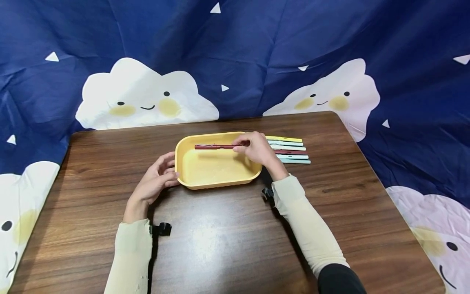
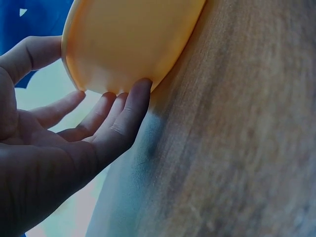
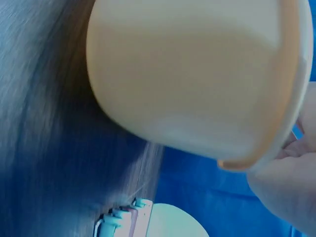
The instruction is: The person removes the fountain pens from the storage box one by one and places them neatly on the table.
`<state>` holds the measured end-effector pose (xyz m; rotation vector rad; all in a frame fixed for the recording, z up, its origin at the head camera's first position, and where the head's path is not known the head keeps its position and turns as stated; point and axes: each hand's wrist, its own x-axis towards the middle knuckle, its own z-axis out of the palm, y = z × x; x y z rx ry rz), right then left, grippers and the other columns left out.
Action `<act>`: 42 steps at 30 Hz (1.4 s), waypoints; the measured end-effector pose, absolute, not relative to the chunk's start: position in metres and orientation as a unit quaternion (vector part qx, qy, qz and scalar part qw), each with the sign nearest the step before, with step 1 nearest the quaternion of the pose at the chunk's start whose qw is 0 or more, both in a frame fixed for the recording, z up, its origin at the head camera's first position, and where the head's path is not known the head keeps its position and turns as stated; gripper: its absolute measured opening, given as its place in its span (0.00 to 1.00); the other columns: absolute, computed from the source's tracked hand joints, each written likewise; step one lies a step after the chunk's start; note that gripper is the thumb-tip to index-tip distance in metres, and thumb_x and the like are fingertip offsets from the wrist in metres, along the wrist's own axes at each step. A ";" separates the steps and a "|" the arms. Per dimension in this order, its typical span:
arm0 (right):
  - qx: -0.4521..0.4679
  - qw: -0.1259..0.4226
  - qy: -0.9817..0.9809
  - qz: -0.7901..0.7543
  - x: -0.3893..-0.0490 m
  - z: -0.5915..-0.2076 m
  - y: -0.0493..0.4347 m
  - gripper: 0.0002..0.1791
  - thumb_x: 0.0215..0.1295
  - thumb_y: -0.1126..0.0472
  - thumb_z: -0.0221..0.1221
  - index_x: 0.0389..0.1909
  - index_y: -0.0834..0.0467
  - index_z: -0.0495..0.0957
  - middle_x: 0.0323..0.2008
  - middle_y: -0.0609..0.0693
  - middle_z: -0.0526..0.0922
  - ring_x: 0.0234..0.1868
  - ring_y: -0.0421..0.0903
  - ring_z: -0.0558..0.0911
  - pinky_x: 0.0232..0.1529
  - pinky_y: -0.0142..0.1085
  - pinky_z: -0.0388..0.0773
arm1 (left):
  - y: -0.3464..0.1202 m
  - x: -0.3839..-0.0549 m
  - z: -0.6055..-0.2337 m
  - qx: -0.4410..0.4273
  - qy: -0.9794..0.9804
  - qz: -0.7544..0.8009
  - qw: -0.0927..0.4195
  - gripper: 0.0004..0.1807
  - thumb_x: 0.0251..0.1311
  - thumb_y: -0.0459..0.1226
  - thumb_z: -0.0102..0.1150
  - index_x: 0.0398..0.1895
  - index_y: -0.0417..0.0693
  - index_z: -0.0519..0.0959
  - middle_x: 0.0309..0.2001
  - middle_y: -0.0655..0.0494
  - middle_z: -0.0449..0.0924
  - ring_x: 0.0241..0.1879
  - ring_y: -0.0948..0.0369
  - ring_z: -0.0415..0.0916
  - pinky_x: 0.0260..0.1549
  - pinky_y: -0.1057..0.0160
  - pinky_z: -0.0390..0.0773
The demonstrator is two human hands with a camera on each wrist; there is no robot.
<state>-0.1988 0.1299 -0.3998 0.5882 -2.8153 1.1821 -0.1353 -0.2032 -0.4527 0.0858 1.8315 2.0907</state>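
A yellow tray (image 1: pixel 216 185) with rounded corners stands on the table. My left hand (image 1: pixel 158 175) touches its left end, the thumb near the front corner and the fingers against the end wall. In the left wrist view that hand's fingertips rest along the outside of the tray (image 2: pixel 123 44). Above the tray's inside, my right hand (image 1: pixel 256 149) pinches a dark red pen (image 1: pixel 211 147) by its right part, the pen lying level and pointing left. In the right wrist view the tray's wall (image 3: pixel 187 89) hides most of that hand (image 3: pixel 291 182), including the pen.
Right of the tray several pens (image 1: pixel 293 157) in yellow, pale blue, white and dark red lie side by side, partly hidden by my right hand. The brown wooden table (image 1: pixel 205 261) meets a blue curtain (image 1: pixel 242 49) with clouds at the back.
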 end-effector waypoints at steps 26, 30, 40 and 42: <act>0.188 0.073 -0.902 0.381 -0.190 -0.395 0.177 0.06 0.56 0.67 0.73 0.35 0.61 0.90 0.35 0.53 0.89 0.36 0.48 0.84 0.40 0.42 0.80 | -0.202 -0.136 -0.454 0.041 0.644 0.743 0.177 0.41 0.64 0.21 0.55 0.78 0.38 0.52 0.71 0.32 0.57 0.57 0.54 0.75 0.46 0.59 0.85; 0.185 0.072 -0.901 0.386 -0.189 -0.396 0.184 0.06 0.56 0.67 0.73 0.35 0.61 0.89 0.35 0.53 0.88 0.36 0.47 0.83 0.39 0.42 0.80 | -0.202 -0.136 -0.454 0.042 0.645 0.742 0.176 0.41 0.64 0.21 0.55 0.78 0.39 0.52 0.71 0.32 0.57 0.57 0.55 0.75 0.46 0.59 0.85; 0.165 0.072 -0.901 0.394 -0.184 -0.393 0.200 0.07 0.55 0.69 0.74 0.35 0.61 0.89 0.33 0.53 0.88 0.35 0.46 0.82 0.34 0.30 0.75 | -0.202 -0.136 -0.454 0.039 0.639 0.747 0.178 0.40 0.64 0.21 0.55 0.78 0.38 0.51 0.71 0.32 0.56 0.56 0.55 0.75 0.46 0.59 0.85; 0.165 0.072 -0.900 0.396 -0.184 -0.392 0.203 0.07 0.56 0.69 0.73 0.36 0.62 0.89 0.33 0.53 0.88 0.35 0.46 0.81 0.35 0.31 0.75 | -0.203 -0.136 -0.454 0.039 0.640 0.747 0.176 0.40 0.64 0.21 0.55 0.78 0.38 0.51 0.71 0.32 0.57 0.56 0.55 0.76 0.46 0.59 0.85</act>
